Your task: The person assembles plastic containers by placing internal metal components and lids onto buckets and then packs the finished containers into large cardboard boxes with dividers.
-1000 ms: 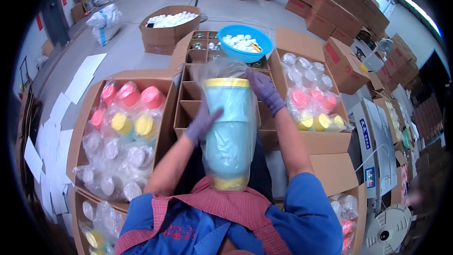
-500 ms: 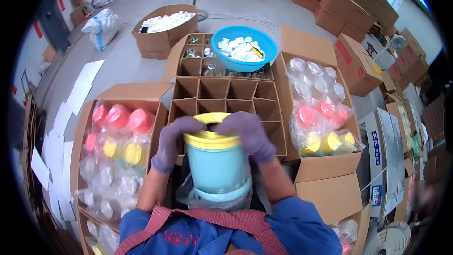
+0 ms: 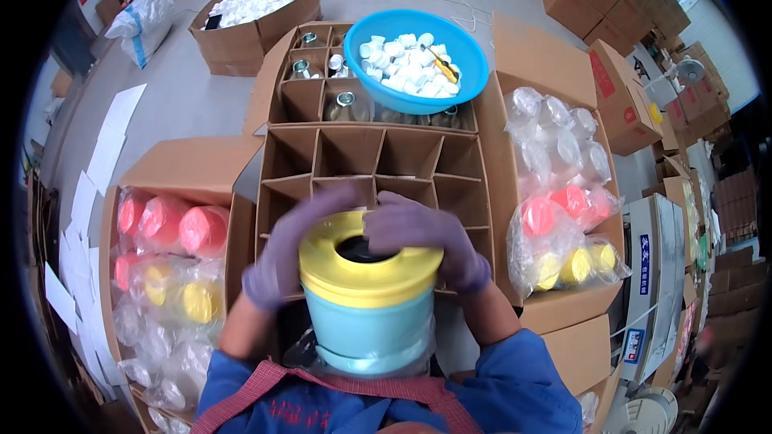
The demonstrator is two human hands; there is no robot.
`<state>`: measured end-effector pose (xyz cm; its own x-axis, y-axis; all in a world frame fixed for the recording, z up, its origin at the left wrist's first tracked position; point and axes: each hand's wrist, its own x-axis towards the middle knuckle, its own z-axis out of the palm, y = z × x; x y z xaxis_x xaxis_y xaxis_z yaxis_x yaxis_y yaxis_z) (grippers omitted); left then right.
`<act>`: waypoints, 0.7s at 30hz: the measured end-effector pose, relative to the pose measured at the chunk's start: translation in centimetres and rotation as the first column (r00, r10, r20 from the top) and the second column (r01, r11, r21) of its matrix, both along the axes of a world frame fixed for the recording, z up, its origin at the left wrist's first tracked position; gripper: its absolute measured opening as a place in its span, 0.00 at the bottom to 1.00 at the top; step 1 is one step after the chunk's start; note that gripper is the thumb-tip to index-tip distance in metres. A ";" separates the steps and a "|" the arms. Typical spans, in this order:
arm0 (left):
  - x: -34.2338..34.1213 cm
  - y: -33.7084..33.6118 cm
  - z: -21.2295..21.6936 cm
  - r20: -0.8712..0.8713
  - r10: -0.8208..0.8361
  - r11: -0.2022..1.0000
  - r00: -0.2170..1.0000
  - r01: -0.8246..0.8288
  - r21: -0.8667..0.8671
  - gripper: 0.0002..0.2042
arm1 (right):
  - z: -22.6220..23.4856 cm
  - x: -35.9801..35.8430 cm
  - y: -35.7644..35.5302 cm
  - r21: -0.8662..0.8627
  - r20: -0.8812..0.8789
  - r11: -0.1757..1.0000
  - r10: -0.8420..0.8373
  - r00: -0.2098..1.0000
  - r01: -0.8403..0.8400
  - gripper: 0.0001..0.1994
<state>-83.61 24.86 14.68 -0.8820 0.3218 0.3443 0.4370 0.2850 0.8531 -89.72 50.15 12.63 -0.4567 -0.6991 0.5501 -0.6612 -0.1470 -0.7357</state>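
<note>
I hold a light blue plastic jar (image 3: 366, 328) with a wide yellow lid (image 3: 370, 269) upright close to my chest. My left hand (image 3: 293, 249), in a purple glove, grips the lid's left rim. My right hand (image 3: 426, 237), also gloved, lies over the lid's right side and top, next to the dark round opening in its middle. A crumpled clear bag hangs around the jar's base. Just beyond the jar stands a cardboard box with a divider grid (image 3: 370, 165), its near cells bare.
A blue bowl (image 3: 416, 52) of small white caps rests on the divider box's far end, by cells holding metal cans (image 3: 346, 100). Boxes of bagged jars with pink and yellow lids stand on the left (image 3: 165, 249) and right (image 3: 563, 217). A further box of white caps (image 3: 253, 4) sits on the floor.
The jar has come down out of its clear bag from a raised, tilted position to upright at my chest. Both hands have shifted onto the yellow lid.
</note>
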 end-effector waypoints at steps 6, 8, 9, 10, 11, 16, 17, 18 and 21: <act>-4.6 -0.7 -1.3 -0.146 -0.247 0.964 0.958 0.258 0.069 0.16 | -2.8 -2.4 0.1 -0.073 0.070 0.997 0.022 0.997 -0.017 0.35; -6.4 0.0 -2.5 0.190 0.137 0.974 0.972 -0.166 0.151 0.14 | -4.1 -3.8 -1.2 -0.074 0.433 0.972 -0.171 0.885 0.224 0.31; -8.2 -0.7 -3.4 0.207 0.238 0.963 0.949 -0.258 0.074 0.17 | -4.5 -4.4 -2.5 0.010 0.501 0.929 -0.325 0.802 0.371 0.36; -10.0 -1.2 -4.6 0.310 0.208 0.943 0.928 -0.274 0.189 0.19 | -6.4 -5.7 -3.1 -0.008 0.408 0.858 -0.466 0.785 0.514 0.35; -11.8 -1.8 -6.0 0.406 0.179 0.902 0.896 -0.314 0.297 0.21 | -7.6 -7.7 -3.0 -0.096 0.564 0.809 -0.436 0.702 0.579 0.36; -17.6 -2.6 -16.6 0.688 0.235 0.946 0.687 -0.324 0.000 0.23 | -9.8 -19.8 0.0 0.123 0.992 0.598 -0.089 -0.087 0.792 0.44; -19.4 -2.4 -18.3 0.307 0.405 0.909 0.861 -0.342 -0.240 0.19 | -11.5 -22.0 0.4 0.184 0.980 0.669 -0.181 -0.083 0.720 0.46; -21.5 -1.9 -19.6 -0.136 0.412 0.795 0.901 -0.428 -0.429 0.17 | -13.9 -24.1 1.2 0.300 0.865 0.703 -0.486 0.127 0.645 0.48; -27.7 1.1 -18.2 -0.253 0.325 0.845 0.911 -0.400 -0.354 0.17 | -16.8 -28.4 3.7 0.613 -0.050 0.324 -0.895 0.444 0.721 0.53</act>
